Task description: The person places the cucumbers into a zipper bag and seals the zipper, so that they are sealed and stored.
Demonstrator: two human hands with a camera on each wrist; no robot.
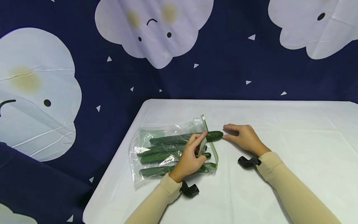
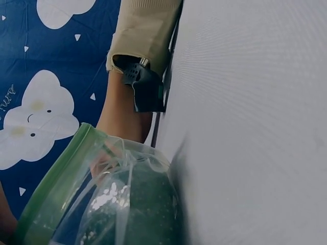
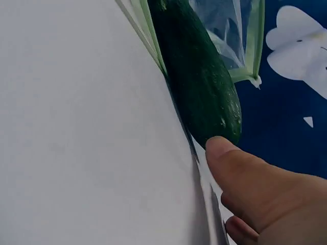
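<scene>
A clear zip bag (image 1: 179,128) with a green zip edge lies on its side on the table, holding several cucumbers (image 1: 155,171). The topmost cucumber (image 1: 214,136) sticks out of the bag's mouth with its rounded end toward my right hand (image 1: 244,137). My left hand (image 1: 188,158) lies over the mouth and holds its edge between thumb and fingers. In the right wrist view the thumb (image 3: 222,148) of my right hand touches the cucumber's tip (image 3: 225,120), the fingers not wrapped around it. In the left wrist view the bag's green zip edge (image 2: 53,181) partly hides the right hand.
The white-covered table (image 1: 279,186) extends to the right of the bag. Behind it hangs a dark blue cloth (image 1: 223,71) printed with clouds. Each wrist carries a black camera mount, one (image 1: 249,162) on the right and one (image 1: 190,189) on the left.
</scene>
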